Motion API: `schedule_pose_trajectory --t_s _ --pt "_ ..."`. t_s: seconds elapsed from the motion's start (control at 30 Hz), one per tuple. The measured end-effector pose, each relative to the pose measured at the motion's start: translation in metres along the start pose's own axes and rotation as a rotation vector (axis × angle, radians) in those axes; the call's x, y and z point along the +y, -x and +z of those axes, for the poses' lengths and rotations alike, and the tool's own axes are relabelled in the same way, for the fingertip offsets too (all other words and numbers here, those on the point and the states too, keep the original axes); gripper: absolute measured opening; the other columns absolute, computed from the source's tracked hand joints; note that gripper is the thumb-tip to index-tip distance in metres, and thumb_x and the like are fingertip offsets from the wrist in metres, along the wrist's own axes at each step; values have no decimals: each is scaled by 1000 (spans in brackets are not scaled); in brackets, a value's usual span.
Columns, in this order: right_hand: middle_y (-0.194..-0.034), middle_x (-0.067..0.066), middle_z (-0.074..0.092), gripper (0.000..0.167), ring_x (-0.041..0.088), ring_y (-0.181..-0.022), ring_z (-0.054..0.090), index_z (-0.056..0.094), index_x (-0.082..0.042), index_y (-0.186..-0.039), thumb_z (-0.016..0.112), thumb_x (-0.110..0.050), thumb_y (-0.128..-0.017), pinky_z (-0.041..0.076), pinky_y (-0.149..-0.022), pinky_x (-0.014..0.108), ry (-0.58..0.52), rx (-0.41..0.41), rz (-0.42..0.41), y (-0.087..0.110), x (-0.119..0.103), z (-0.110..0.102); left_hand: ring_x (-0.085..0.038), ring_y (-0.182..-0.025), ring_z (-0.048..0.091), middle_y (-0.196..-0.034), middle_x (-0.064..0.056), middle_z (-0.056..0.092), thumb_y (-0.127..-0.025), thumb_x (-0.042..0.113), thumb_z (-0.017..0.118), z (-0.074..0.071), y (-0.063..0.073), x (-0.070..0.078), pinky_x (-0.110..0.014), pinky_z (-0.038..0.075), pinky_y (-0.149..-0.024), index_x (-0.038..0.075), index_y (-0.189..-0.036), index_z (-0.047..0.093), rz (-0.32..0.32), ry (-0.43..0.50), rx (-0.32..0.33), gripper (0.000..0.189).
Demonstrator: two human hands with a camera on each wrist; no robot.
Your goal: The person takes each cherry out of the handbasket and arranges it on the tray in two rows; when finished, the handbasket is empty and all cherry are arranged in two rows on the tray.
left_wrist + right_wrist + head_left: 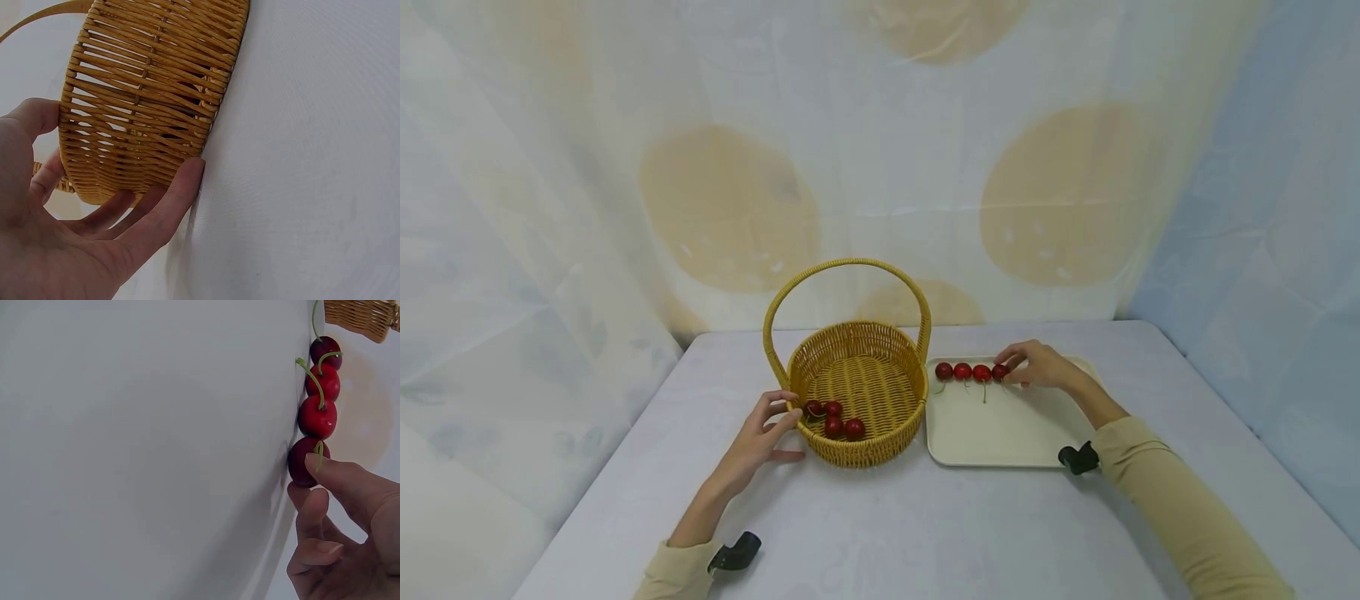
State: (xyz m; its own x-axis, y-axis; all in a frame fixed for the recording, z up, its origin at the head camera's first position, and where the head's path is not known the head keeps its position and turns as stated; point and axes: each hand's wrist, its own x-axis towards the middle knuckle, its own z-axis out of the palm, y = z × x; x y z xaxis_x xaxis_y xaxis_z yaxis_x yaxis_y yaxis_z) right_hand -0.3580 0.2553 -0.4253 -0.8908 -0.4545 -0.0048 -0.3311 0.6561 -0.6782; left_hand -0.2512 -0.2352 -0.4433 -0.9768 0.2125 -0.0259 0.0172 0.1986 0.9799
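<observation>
My right hand (1036,364) pinches a dark red cherry (302,461) between thumb and fingertips, at the far edge of a cream tray (992,429). This cherry is the rightmost in a row in the head view, beside another red cherry (982,373). Green stems show on the row. With its fingers spread, my left hand (758,437) touches the left side of a round wicker basket (865,454). One fingertip reaches the rim, and another lies low along the woven wall (140,94), close to the table. Several dark cherries (833,427) lie inside the basket, toward its near left.
The basket's tall arched handle (847,262) rises above its rim. The tray stands just right of the basket. A white cloth covers the table (880,533), and patterned curtains (902,167) hang behind it and at both sides. Dark devices (737,552) sit at both wrists.
</observation>
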Motion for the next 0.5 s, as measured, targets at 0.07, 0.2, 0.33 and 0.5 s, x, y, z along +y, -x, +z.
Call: schedule_pose_trajectory --t_s 0.07,0.2,0.33,0.5 --pt "-111 31 66 38 19 -63 60 57 9 -125 66 1 -89 52 -56 25 5 -2 1 0 0 0 -46 -134 43 -150 -16 29 -100 35 57 0 0 1 -51 62 -77 20 -137 36 -2 2 0 45" --pt "-112 31 65 39 20 -64 60 57 8 -126 66 0 -89 52 -58 26 9 -10 14 0 0 -1 -47 -134 43 -150 -16 28 -100 34 57 0 0 0 -51 61 -78 20 -137 36 -2 4 -1 46" --pt "-116 33 64 39 25 -70 64 56 8 -127 66 -2 -90 56 -61 32 23 -16 -9 2 -1 -6 -46 -134 43 -150 -17 28 -100 34 57 1 0 1 -51 61 -78 19 -138 35 -5 1 -2 47" --pt "-119 31 64 35 31 -73 67 59 2 -126 65 -8 -93 56 -65 34 50 22 -30 4 -7 -16 -45 -133 44 -150 -16 29 -100 34 57 1 1 2 -52 61 -78 19 -138 35 -7 -1 1 47"
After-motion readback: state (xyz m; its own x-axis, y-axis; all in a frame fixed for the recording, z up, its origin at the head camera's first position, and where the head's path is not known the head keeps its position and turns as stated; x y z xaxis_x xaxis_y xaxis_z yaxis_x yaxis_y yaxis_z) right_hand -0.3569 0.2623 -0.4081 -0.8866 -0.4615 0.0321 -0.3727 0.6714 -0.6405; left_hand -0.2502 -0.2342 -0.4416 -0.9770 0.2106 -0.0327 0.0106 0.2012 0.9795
